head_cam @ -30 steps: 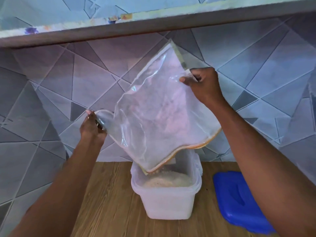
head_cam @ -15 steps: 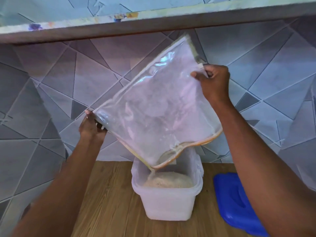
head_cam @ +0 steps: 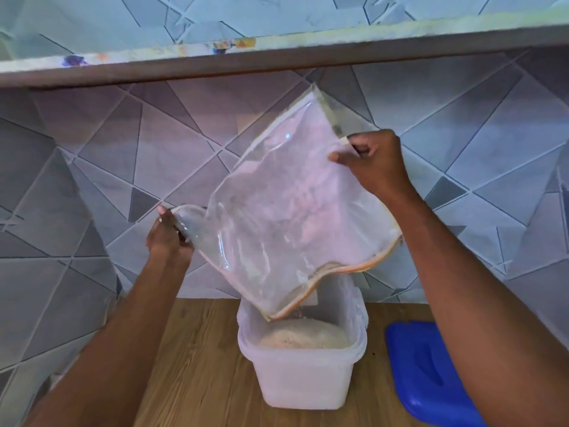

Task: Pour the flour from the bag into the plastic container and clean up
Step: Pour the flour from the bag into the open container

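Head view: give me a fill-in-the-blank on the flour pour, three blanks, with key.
1. Both hands hold the clear plastic bag tilted, its open corner over the translucent white plastic ____.
2. The blue plastic lid lies on the wooden ____, to the right.
3. The left hand grips a bag corner; the right hand pinches its ____ edge.

Missing: container; counter; upper

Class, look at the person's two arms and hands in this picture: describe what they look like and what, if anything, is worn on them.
Both forearms are bare as far as the frame shows, with no sleeves, watch or bracelets visible. The left hand and right hand wear no gloves. A small pale glint on a left finger might be a ring; too small to tell.
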{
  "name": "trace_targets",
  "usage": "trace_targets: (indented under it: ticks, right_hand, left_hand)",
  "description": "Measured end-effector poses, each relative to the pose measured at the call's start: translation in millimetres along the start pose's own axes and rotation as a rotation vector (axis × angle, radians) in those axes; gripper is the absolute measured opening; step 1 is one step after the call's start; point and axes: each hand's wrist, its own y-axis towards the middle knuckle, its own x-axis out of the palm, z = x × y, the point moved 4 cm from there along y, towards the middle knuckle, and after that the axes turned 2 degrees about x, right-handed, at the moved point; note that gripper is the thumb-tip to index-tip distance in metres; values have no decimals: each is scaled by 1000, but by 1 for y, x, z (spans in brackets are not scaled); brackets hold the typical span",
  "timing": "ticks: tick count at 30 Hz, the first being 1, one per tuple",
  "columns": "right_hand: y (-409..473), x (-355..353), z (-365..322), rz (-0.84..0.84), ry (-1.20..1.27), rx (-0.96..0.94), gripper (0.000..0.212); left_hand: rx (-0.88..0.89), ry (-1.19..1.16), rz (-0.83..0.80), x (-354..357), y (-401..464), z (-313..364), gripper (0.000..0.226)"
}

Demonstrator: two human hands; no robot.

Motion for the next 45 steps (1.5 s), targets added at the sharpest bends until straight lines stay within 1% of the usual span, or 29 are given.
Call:
trace_targets:
  ticks: [2,3,5,6,8,9,11,12,14,15,17,18,20,21,23,26,28,29,30,32,33,35,36,37,38,39,41,43,45]
  right_hand:
    - [2,-9,5,133,58,32,32]
    - [2,-10,6,146,87,44,29]
    - [-2,0,0,23,60,12,43]
    - [-3,3,-3,11,21,-9,49]
    - [-1,-1,-2,120,10,-4,46]
    - [0,-2,-3,124,20,-14,44]
    - [0,-1,-11,58,-11,-73,45]
    - [1,-2,-11,89,-30,-77,42]
    - [1,-4,-11,248,-57,-44,37]
    - [-1,-1,-12,243,-86,-61,36]
    - [-6,11,-14,95,-156,-144,31]
    - [-8,13,-14,86,-173,-163,28]
    - [-8,8,-10,227,-161,-134,21]
    - [-10,9,-10,229,-159,-134,20]
    - [-10,16,-13,117,-186,-187,23]
    - [-4,11,-13,214,-156,-121,31]
    - [-3,17,-19,83,-190,-187,20]
    - [-3,18,-23,57,-205,-226,16]
    - [0,17,-24,96,-198,-221,18]
    - [6,13,-23,209,-207,-171,32]
    - [6,17,-25,149,-236,-193,37]
    - [5,26,-25,-9,-241,-223,32]
    - [5,25,-21,24,-205,-194,26]
    - [5,20,-17,106,-166,-145,27]
    - [5,18,-15,143,-150,-108,33]
    - [4,18,-15,111,-169,-109,39]
    - [4,18,-13,57,-160,-122,39]
    - [6,12,-8,158,-117,-55,39]
    - [3,15,-13,108,-128,-67,47]
  left_hand:
    - [9,-5,-39,2,2,0,41]
    - [6,-7,-51,2,3,-1,41]
    - [4,-12,-55,3,5,-4,33]
    - [8,-13,-55,4,5,-4,32]
    - [0,-30,-46,3,5,-4,33]
    - [-10,-32,-34,1,5,-5,32]
    - [-21,-34,-5,-4,5,-5,26]
    - [-20,-41,-5,-5,5,-3,26]
    - [-20,-37,-37,-5,6,-1,34]
    - [-28,-26,-44,-5,5,-1,38]
    - [-37,-16,-24,-6,5,-1,42]
    - [-37,-18,-11,-7,5,-1,42]
    - [-35,-21,-1,-8,7,1,43]
    - [-42,-19,4,-10,7,0,42]
    - [-55,-8,5,-13,8,-3,38]
    - [-65,-37,-19,-13,11,-1,42]
    - [-115,-25,-65,-13,10,-3,43]
    - [-122,-25,-66,-13,10,-5,44]
    - [-105,-38,-42,-14,11,-5,45]
    - [-60,-30,-3,-16,14,-4,48]
    - [-61,-19,7,-16,13,-5,48]
    - [-73,-24,36,-16,14,-8,48]
    - [-72,-37,40,-15,15,-9,46]
    - [-71,-40,30,-14,17,-8,45]
    - [-81,-42,16,-14,17,-9,43]
    - [-100,-45,2,-14,16,-11,40]
    - [-117,-40,-13,-13,15,-12,37]
    - [-85,-27,-5,-13,14,-11,39]
    - [-88,2,-3,-14,10,-12,33]
